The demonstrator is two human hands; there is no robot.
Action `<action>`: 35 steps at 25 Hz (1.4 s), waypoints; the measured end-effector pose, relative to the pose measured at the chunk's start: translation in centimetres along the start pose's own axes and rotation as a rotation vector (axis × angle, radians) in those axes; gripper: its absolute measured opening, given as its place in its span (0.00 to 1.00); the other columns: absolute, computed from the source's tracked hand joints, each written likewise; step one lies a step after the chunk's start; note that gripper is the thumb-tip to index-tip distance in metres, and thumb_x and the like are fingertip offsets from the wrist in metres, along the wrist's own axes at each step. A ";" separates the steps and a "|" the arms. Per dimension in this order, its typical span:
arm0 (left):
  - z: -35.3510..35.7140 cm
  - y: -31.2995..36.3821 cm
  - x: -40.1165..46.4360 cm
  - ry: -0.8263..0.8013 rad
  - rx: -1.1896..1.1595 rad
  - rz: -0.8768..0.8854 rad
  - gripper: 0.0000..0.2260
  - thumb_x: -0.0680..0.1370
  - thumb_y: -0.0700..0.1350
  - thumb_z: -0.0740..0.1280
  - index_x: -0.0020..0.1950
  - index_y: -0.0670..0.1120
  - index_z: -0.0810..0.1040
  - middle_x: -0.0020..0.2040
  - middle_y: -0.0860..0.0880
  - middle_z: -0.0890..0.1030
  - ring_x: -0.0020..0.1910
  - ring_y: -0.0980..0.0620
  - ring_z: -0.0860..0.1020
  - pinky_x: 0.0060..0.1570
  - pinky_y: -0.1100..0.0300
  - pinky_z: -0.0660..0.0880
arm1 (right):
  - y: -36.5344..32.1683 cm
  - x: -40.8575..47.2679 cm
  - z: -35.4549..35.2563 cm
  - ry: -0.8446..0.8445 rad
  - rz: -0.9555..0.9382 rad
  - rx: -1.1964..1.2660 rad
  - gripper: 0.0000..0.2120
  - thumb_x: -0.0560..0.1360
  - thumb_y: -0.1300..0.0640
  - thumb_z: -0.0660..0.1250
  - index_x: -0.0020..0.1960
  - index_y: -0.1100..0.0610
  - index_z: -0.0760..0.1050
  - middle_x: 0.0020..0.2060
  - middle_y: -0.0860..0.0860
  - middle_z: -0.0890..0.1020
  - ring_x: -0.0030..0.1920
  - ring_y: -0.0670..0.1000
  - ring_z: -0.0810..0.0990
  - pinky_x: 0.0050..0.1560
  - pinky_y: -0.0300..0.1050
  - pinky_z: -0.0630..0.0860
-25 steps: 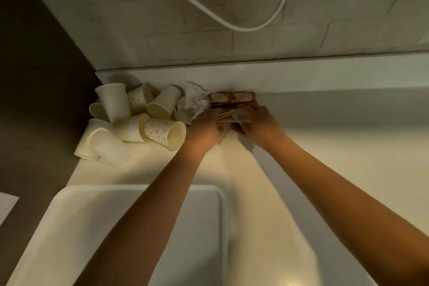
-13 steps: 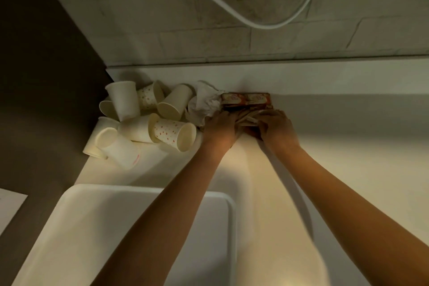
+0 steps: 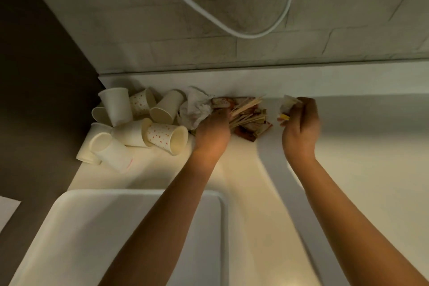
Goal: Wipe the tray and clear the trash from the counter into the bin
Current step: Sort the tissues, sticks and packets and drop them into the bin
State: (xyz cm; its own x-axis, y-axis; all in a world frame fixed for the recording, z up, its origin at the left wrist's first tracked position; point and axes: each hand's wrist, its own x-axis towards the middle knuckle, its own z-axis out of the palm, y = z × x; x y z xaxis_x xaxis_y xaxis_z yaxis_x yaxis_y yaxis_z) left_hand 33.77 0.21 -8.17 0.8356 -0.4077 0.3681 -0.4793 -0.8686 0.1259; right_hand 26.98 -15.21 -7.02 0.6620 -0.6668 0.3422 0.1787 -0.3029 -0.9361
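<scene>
The left hand (image 3: 212, 131) lies on the counter (image 3: 362, 169) with its fingers curled closed over a bundle of thin wooden sticks (image 3: 247, 111), which fan out to the right above some brown printed wrappers (image 3: 253, 129). The crumpled white napkin (image 3: 197, 109) touches this hand on its left side. The right hand (image 3: 300, 127) is apart from the pile, raised a little, and its fingertips pinch a small white scrap of paper (image 3: 287, 102) with a yellow bit (image 3: 284, 118) below it. A heap of paper cups (image 3: 139, 123), some with red dots, lies tipped over in the far left corner by the wall. The white tray (image 3: 222, 227) sits near the front edge, under the left forearm.
</scene>
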 end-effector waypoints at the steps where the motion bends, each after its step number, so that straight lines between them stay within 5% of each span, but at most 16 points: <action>1: -0.5 0.5 -0.2 -0.029 -0.111 -0.096 0.08 0.74 0.43 0.69 0.50 0.42 0.78 0.39 0.43 0.82 0.38 0.45 0.81 0.33 0.60 0.71 | -0.6 -0.4 -0.7 0.002 0.037 -0.001 0.07 0.76 0.48 0.53 0.42 0.43 0.69 0.35 0.52 0.77 0.36 0.59 0.77 0.36 0.52 0.73; 4: -2.4 2.3 -1.9 -0.162 -0.539 -0.301 0.12 0.82 0.43 0.56 0.53 0.37 0.76 0.44 0.39 0.79 0.43 0.41 0.77 0.39 0.58 0.66 | -1.7 -1.9 -3.2 -0.004 0.170 -0.029 0.09 0.76 0.51 0.56 0.38 0.45 0.71 0.30 0.51 0.72 0.32 0.54 0.72 0.32 0.50 0.70; 8: -6.2 6.0 -6.0 -0.366 -1.120 -0.555 0.10 0.82 0.41 0.55 0.47 0.44 0.75 0.33 0.50 0.70 0.25 0.56 0.66 0.26 0.63 0.62 | -3.6 -4.8 -7.0 -0.033 0.412 -0.012 0.10 0.80 0.57 0.57 0.41 0.54 0.71 0.31 0.52 0.71 0.29 0.51 0.69 0.23 0.36 0.67; 11: -8.3 8.4 -9.5 -0.534 -1.327 -0.681 0.12 0.82 0.40 0.53 0.43 0.47 0.72 0.31 0.51 0.67 0.20 0.60 0.60 0.20 0.67 0.55 | -4.8 -7.7 -9.8 -0.067 0.592 0.008 0.07 0.80 0.57 0.55 0.50 0.56 0.71 0.32 0.53 0.71 0.27 0.51 0.69 0.27 0.38 0.68; 17: -10.8 11.5 -16.2 -0.694 -1.394 -0.639 0.13 0.81 0.38 0.52 0.42 0.45 0.72 0.31 0.51 0.66 0.20 0.60 0.60 0.21 0.66 0.54 | -6.6 -14.1 -15.8 0.046 0.837 0.212 0.09 0.79 0.60 0.53 0.44 0.57 0.71 0.32 0.53 0.68 0.25 0.49 0.65 0.19 0.34 0.60; 25: -12.2 16.9 -23.3 -0.822 -1.392 -0.382 0.13 0.83 0.43 0.53 0.41 0.48 0.72 0.30 0.53 0.67 0.21 0.60 0.60 0.25 0.66 0.56 | -8.2 -19.6 -23.5 0.155 0.806 0.302 0.11 0.73 0.67 0.53 0.46 0.55 0.71 0.32 0.54 0.70 0.27 0.51 0.69 0.21 0.36 0.63; 31: -10.6 24.8 -29.8 -0.919 -1.267 -0.156 0.13 0.83 0.45 0.54 0.42 0.48 0.74 0.30 0.54 0.69 0.22 0.62 0.64 0.24 0.71 0.60 | -7.7 -22.6 -33.4 0.289 0.603 0.068 0.11 0.75 0.69 0.57 0.51 0.55 0.72 0.36 0.51 0.73 0.31 0.48 0.72 0.25 0.39 0.70; 35: -8.9 30.2 -36.5 -1.201 -1.117 -0.074 0.13 0.83 0.44 0.53 0.43 0.49 0.73 0.29 0.56 0.69 0.20 0.64 0.65 0.22 0.73 0.61 | -5.0 -26.4 -41.7 0.468 0.649 -0.008 0.12 0.74 0.67 0.58 0.45 0.50 0.72 0.39 0.48 0.73 0.34 0.48 0.72 0.27 0.39 0.69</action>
State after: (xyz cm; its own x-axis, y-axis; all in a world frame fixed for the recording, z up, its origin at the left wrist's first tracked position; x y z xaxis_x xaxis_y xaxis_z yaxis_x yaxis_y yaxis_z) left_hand -13.59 -8.65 -9.65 0.3254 -0.8119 -0.4846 0.0695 -0.4906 0.8686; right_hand -21.70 -24.49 -8.02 0.2574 -0.9277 -0.2702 -0.1439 0.2397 -0.9601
